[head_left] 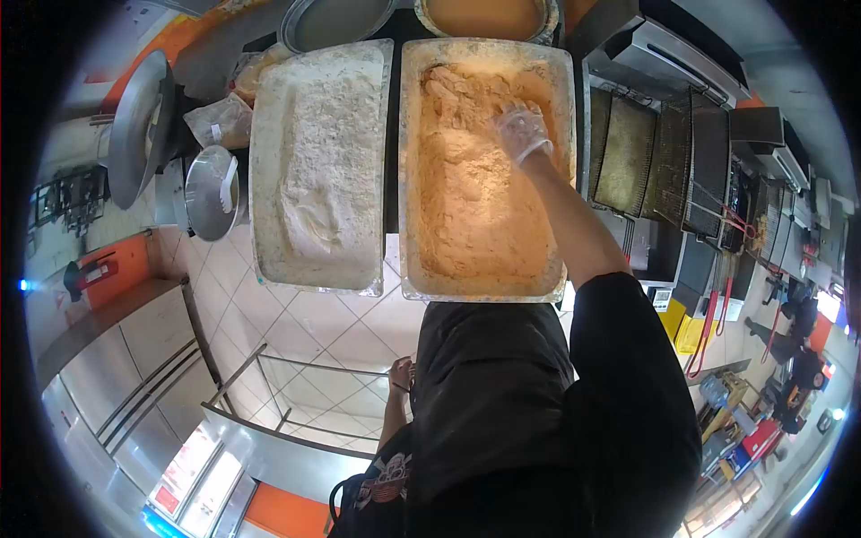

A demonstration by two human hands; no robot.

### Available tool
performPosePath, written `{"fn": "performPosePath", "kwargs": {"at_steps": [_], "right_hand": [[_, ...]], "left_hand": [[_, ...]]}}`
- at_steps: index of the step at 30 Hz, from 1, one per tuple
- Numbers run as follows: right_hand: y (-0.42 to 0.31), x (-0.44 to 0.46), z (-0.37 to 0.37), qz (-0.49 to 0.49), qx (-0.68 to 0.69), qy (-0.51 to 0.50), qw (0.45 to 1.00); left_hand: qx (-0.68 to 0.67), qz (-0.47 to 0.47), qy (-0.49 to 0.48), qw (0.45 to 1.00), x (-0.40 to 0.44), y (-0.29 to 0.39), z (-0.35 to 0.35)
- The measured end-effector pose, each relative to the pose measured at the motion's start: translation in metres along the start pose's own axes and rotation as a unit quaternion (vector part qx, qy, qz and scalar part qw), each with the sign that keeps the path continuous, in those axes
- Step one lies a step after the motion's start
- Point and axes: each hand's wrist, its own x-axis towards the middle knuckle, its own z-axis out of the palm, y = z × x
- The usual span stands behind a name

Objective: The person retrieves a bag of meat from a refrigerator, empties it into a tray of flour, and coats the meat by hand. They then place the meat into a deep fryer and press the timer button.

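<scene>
My right hand [523, 132], in a clear plastic glove, reaches into a tub of orange seasoned flour [484, 206]. Its fingers are spread and touch the flour near the right wall of the tub [411, 179]. Beside the fingers, flour-coated pieces [453, 94], possibly chicken, lie at the far end, partly buried. My left hand [401, 375] hangs low at my side by the dark apron [493, 386], away from the tubs. It is small in view and partly hidden, so its fingers do not show clearly.
Left of the orange tub stands a tub of white flour [332, 152]. Behind are two round containers, one with pale liquid [336, 22], one with orange liquid [484, 16]. Fryer baskets [625, 152] stand to the right. A metal bowl [212, 193] holding a white-handled utensil is at left.
</scene>
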Motion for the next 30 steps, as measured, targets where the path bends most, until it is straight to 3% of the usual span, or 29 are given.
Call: {"fn": "performPosePath", "kwargs": {"at_steps": [2, 5, 7, 8, 10, 12, 13, 15, 19, 21, 22, 23, 25, 26, 28, 29, 30], "right_hand": [[0.000, -0.003, 0.005, -0.003, 0.011, -0.003, 1.000], [-0.005, -0.007, -0.014, 0.002, 0.068, -0.034, 0.997], [-0.008, -0.004, -0.007, 0.012, 0.118, -0.060, 0.991], [-0.010, -0.001, 0.018, 0.003, 0.099, -0.024, 0.995], [-0.011, 0.000, 0.023, -0.006, 0.080, 0.011, 0.997], [-0.011, -0.001, -0.008, -0.018, 0.075, -0.131, 0.988], [-0.013, -0.006, -0.010, -0.017, 0.074, -0.130, 0.989], [-0.014, -0.014, -0.009, 0.101, 0.072, 0.019, 0.992], [-0.010, 0.021, 0.034, 0.189, -0.001, 0.072, 0.979], [-0.003, 0.036, 0.004, 0.255, 0.141, 0.001, 0.957], [-0.007, 0.038, -0.010, 0.265, 0.126, 0.047, 0.955], [-0.009, 0.039, -0.024, 0.265, 0.126, 0.048, 0.955], [-0.012, 0.041, -0.044, 0.182, 0.146, -0.139, 0.962], [-0.016, 0.045, -0.028, 0.180, 0.145, -0.140, 0.963], [-0.028, 0.051, 0.013, 0.117, 0.152, -0.018, 0.981], [-0.031, 0.049, 0.025, 0.113, 0.151, -0.023, 0.982], [-0.035, 0.046, 0.026, 0.069, 0.033, -0.027, 0.997]], "left_hand": [[-0.049, -0.005, 0.000, 0.999, 0.004, -0.011, -0.002], [0.016, 0.008, 0.005, 1.000, 0.008, -0.014, 0.000], [0.119, 0.088, -0.007, 0.989, 0.034, -0.050, -0.007], [0.069, 0.159, -0.031, 0.984, 0.055, -0.079, -0.013], [0.085, 0.108, -0.018, 0.990, 0.010, -0.015, -0.002], [0.099, 0.059, -0.005, 0.993, -0.003, 0.006, 0.003], [0.041, 0.059, -0.012, 0.997, 0.003, -0.001, 0.002], [-0.019, 0.058, -0.020, 0.998, 0.013, -0.010, 0.002], [-0.017, 0.062, -0.017, 0.998, 0.015, -0.018, -0.006], [-0.005, 0.088, -0.034, 0.995, 0.017, -0.019, -0.008], [-0.062, 0.031, -0.015, 0.997, 0.019, -0.018, -0.008], [-0.117, -0.027, 0.003, 0.993, 0.019, -0.018, -0.009], [-0.109, -0.032, 0.008, 0.993, 0.019, -0.015, -0.009], [-0.101, -0.039, 0.013, 0.994, 0.019, -0.015, -0.010], [-0.112, -0.044, 0.006, 0.993, 0.018, -0.016, -0.009], [-0.121, -0.045, -0.003, 0.992, 0.017, -0.018, -0.008], [-0.113, -0.042, -0.008, 0.993, 0.018, -0.021, -0.007]]}}
